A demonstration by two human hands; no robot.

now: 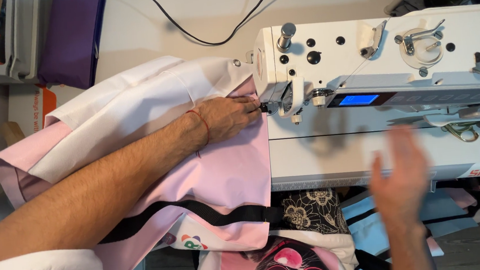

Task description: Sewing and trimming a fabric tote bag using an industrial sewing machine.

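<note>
The left hand lies palm down and flat, its fingers stretched out together toward the right, a thin red thread around the wrist. Its bare forearm runs back to the lower left. The right hand hangs raised and blurred, fingers loosely spread, holding nothing.
</note>
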